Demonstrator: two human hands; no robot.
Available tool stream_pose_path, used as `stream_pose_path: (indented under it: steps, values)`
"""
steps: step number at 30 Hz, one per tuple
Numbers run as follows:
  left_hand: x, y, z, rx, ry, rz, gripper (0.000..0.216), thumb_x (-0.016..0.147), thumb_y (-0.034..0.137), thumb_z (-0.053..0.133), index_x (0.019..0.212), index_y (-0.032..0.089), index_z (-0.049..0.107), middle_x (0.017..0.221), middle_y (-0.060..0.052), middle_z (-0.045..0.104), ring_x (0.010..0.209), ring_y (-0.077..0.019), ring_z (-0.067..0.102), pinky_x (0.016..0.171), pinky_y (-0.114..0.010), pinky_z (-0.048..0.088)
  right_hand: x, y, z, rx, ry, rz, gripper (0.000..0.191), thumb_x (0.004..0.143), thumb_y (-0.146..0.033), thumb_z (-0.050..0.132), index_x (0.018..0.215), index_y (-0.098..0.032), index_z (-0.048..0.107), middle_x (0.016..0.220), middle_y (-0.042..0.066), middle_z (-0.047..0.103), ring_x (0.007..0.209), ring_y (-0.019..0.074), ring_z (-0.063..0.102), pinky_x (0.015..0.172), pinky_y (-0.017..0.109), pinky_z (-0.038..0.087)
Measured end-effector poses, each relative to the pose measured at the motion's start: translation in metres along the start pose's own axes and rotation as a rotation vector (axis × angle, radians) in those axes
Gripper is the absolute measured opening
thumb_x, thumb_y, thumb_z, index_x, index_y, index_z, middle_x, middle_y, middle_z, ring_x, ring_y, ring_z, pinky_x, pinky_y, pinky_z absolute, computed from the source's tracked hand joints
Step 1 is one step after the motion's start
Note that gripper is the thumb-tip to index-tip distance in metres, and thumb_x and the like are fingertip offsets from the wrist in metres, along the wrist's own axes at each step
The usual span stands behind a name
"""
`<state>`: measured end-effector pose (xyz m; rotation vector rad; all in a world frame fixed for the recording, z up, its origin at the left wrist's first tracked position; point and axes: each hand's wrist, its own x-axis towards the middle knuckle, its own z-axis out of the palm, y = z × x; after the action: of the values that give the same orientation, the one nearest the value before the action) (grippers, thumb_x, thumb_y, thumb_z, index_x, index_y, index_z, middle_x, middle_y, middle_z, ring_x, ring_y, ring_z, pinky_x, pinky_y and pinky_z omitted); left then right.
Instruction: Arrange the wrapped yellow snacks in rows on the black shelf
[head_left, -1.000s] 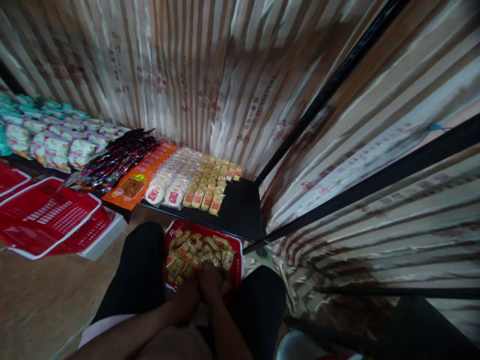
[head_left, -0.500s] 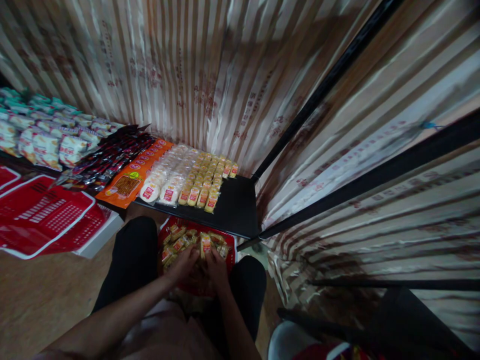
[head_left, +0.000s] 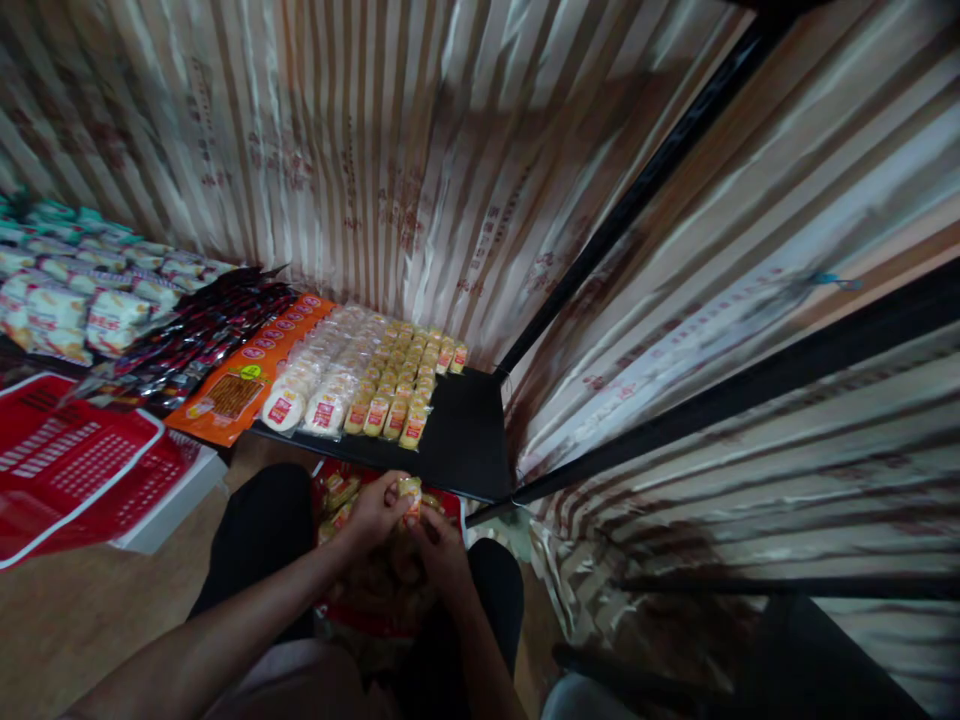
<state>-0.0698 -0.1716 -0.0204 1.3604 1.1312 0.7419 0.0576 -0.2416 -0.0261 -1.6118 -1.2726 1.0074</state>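
Observation:
A red basket (head_left: 454, 508) of small wrapped snack packets rests on my lap between my knees. My left hand (head_left: 369, 515) and my right hand (head_left: 439, 545) meet over it, fingers closed around a small yellow-and-red snack packet (head_left: 409, 490) lifted just above the pile. Just ahead is a black shelf (head_left: 465, 440) holding neat rows of the same yellow packets (head_left: 405, 385) beside rows of round white packets (head_left: 315, 385).
Orange packs (head_left: 232, 385), dark red packs (head_left: 202, 335) and white-and-green bags (head_left: 67, 300) fill the shelf leftward. Empty red baskets (head_left: 67, 470) lie on a white box at left. A striped paper wall rises behind, black shelf bars cross at right. Wooden floor lies at lower left.
My hands have risen out of the basket's pile together, lifting one yellow packet toward the shelf edge. The view has shifted slightly left and down.

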Motion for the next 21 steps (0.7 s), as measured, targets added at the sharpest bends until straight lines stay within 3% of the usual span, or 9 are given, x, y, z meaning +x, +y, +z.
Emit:
stream_pose_path:
  steps: [7,12,16,21]
  values:
    - [0.032,0.047,0.017,0.220,-0.017,0.086,0.043,0.076,0.028,0.052,0.117,0.014,0.055,0.095,-0.005,0.066,0.080,-0.0152,0.060,0.077,-0.027,0.048,0.037,-0.015,-0.025,0.218,0.128,0.025,0.037,0.076,-0.041,0.059,0.104,-0.018,0.063,0.090,0.005,0.071,0.078,0.0181,0.066,0.072,0.028,0.053]
    - [0.055,0.073,0.042,0.281,0.047,0.201,0.049,0.083,0.027,0.042,0.128,0.008,0.046,0.128,-0.015,0.053,0.115,-0.0201,0.051,0.099,-0.032,0.042,0.086,-0.017,-0.052,0.190,0.272,-0.009,0.038,0.072,-0.042,0.059,0.098,-0.015,0.063,0.082,0.006,0.070,0.074,0.0177,0.064,0.070,0.027,0.051]
    - [0.082,0.078,0.068,0.345,0.076,0.242,0.047,0.085,0.024,0.039,0.129,0.012,0.046,0.139,-0.012,0.043,0.132,-0.0214,0.036,0.113,-0.038,0.027,0.133,-0.009,-0.069,0.104,0.339,0.026,0.040,0.073,-0.045,0.055,0.096,-0.013,0.063,0.084,0.008,0.070,0.073,0.0187,0.063,0.067,0.027,0.050]
    - [0.145,0.074,0.116,0.311,0.108,0.191,0.048,0.084,0.017,0.032,0.129,0.014,0.048,0.133,-0.015,0.050,0.128,-0.0302,0.041,0.109,-0.051,0.030,0.191,0.017,-0.081,0.010,0.457,-0.041,0.043,0.074,-0.041,0.052,0.106,-0.015,0.062,0.093,0.010,0.070,0.081,0.0211,0.065,0.074,0.031,0.050]
